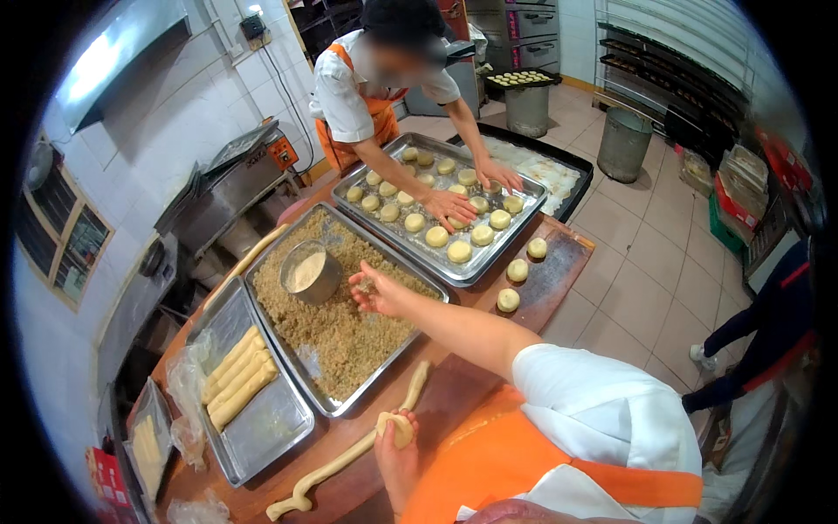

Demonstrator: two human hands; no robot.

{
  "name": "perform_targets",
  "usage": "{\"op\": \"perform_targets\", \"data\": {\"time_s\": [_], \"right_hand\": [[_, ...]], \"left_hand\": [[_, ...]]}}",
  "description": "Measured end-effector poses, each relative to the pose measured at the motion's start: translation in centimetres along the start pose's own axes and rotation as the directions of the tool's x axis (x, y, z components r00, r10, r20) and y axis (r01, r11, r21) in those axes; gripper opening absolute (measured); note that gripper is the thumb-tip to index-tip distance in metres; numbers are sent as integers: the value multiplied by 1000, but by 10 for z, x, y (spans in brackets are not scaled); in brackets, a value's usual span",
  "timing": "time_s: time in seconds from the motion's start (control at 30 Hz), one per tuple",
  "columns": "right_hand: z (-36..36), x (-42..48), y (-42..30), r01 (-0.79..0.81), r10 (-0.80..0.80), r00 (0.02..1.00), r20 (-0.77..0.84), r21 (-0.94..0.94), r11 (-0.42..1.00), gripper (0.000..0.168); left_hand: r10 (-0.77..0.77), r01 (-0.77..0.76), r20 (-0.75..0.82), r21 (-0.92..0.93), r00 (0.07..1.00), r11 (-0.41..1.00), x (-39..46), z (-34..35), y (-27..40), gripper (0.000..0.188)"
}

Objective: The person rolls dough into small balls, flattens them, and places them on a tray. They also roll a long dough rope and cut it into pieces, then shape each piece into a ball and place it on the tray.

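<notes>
My left hand (397, 452) holds a flattened dough disc (395, 429) in its palm and fingers, above the wooden table. My right hand (380, 291) is stretched out over a metal tray (366, 407) spread with crumbly brown filling (350, 347). Its fingers are curled around a small clump of that filling. Just left of those fingers, a round metal container (310, 274) with pale, grainy powder stands in the filling. A long dough rope (340, 458) lies on the table by my left hand, and another dough piece (417, 386) lies just beyond it.
A co-worker (366, 92) presses both hands over round dough pieces on a large metal tray (471, 278). Three dough rounds (517, 270) sit on the wooden table (556, 262). Thick dough rolls (241, 376) lie in a smaller tray (262, 458), beside clear plastic (186, 393).
</notes>
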State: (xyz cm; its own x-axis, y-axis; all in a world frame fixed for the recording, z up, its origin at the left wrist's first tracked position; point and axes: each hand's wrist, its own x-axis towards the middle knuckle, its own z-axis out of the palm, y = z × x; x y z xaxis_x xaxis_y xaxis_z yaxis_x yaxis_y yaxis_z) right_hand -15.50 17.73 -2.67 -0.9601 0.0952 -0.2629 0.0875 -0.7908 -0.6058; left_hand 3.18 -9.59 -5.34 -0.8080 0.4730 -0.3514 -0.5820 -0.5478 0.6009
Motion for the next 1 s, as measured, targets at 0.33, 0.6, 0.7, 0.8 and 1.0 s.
{"op": "perform_targets", "data": {"time_s": [0.33, 0.6, 0.7, 0.8, 1.0], "right_hand": [[-12, 15, 15, 266, -298, 948, 112, -793, 549, 41], [46, -39, 21, 671, -422, 697, 580, -734, 101, 24], [64, -62, 24, 669, -280, 674, 683, -726, -160, 29], [49, -71, 38, 736, -303, 479, 824, -565, -372, 31], [42, -97, 35, 652, -354, 723, 594, -756, 64, 32]], "left_hand": [[158, -165, 60, 126, 986, 978, 51, 19, 31, 26], [326, -325, -30, 47, 945, 945, 126, 62, 57, 30], [348, -349, -29, -91, 937, 933, 149, 60, 63, 29], [407, -403, 54, -71, 912, 912, 163, 45, 59, 24], [422, -426, -54, -117, 905, 897, 135, 65, 42, 14]]}}
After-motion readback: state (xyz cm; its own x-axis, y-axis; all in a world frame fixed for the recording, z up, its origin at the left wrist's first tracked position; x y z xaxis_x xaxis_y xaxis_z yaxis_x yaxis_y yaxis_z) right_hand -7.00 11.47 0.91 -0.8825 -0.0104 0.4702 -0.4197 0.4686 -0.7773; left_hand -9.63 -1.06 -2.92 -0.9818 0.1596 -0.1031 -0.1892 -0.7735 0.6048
